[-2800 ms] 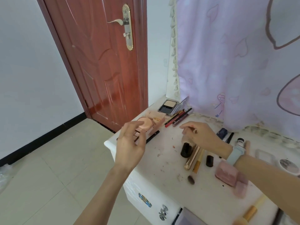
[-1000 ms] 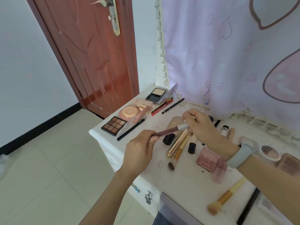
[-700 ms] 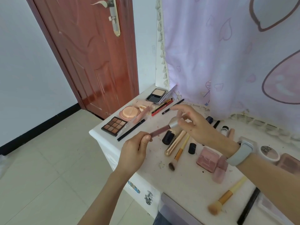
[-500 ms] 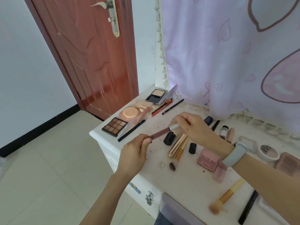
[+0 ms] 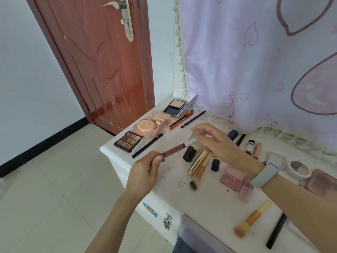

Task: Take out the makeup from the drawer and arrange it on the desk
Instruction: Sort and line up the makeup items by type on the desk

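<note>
The left hand (image 5: 144,172) pinches the maroon end of a lip gloss tube (image 5: 175,149), and the right hand (image 5: 215,143) pinches its silver cap end, holding it in the air just above the white desk (image 5: 209,201), near the desk's left front corner. Bare desktop lies toward the front edge, between a small brush (image 5: 199,173) and an orange-handled powder brush (image 5: 249,221). Directly under the tube lie a black-capped bottle (image 5: 189,153) and a gold tube (image 5: 197,162). An eyeshadow palette (image 5: 128,141), black liner pencil (image 5: 147,145) and round powder puff compact (image 5: 145,126) sit left of it. A pink heart curtain (image 5: 255,61) hangs behind; a red-brown door (image 5: 94,57) stands left.
</note>
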Demonstrator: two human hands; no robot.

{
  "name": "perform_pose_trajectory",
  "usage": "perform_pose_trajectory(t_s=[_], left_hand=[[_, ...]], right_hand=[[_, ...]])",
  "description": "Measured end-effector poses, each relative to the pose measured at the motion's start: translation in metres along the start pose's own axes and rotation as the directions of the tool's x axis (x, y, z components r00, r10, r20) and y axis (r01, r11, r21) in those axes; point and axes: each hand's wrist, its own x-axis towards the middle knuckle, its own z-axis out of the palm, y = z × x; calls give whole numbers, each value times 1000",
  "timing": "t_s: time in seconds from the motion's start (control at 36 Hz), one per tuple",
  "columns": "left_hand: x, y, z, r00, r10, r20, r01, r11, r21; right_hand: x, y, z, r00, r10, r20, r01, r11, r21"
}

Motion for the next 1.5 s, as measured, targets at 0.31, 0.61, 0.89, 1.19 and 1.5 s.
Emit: perform_pose_trajectory(t_s=[0.31, 0.61, 0.89, 1.19, 1.5], left_hand=[[-3, -5, -2, 999, -32, 8, 31, 995, 98], [-7, -5, 1, 989, -150, -10, 146, 943, 298], [-1, -6, 19, 982, -92, -167, 156, 892, 424], [-1, -17, 23, 968, -92, -234, 171, 923, 346], [-12, -29, 10, 948, -21, -317, 115, 952, 283]], right_hand=[[8, 11, -18, 950, 174, -259, -130, 975, 178], [8, 19, -31, 827, 266, -496, -60, 918, 392], [-23, 12, 12, 888, 432, -160, -306, 813, 496], [-32, 8, 44, 956, -9, -293, 18, 999, 28], [-39, 7, 75, 943, -327, -67, 245, 814, -526]])
